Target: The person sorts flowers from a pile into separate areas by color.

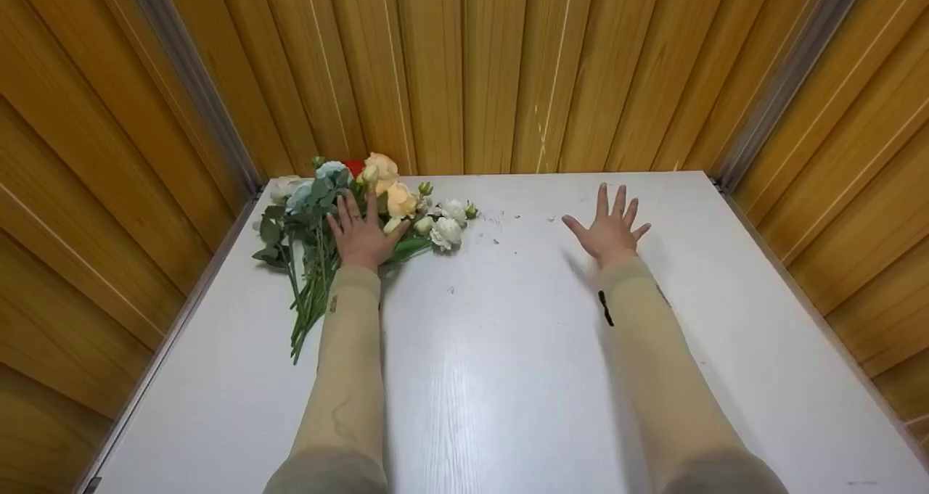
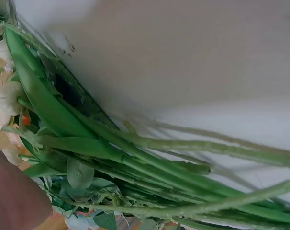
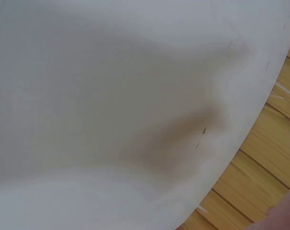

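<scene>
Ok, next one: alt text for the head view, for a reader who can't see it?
A person's left grip, spread wide, partly hides a bunch of cream, white and pale blue flowers lying on a white table; the right grip, also spread, is over the table, away from them. Wood-look panels stand behind and at both sides.

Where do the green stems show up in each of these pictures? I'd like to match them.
Head: the stems lie left of centre, mostly just left of the left sleeve.
Left wrist: they stretch across the lower half to the right edge.
Right wrist: not in it.
Shared landmark: the white table, in all three views.
</scene>
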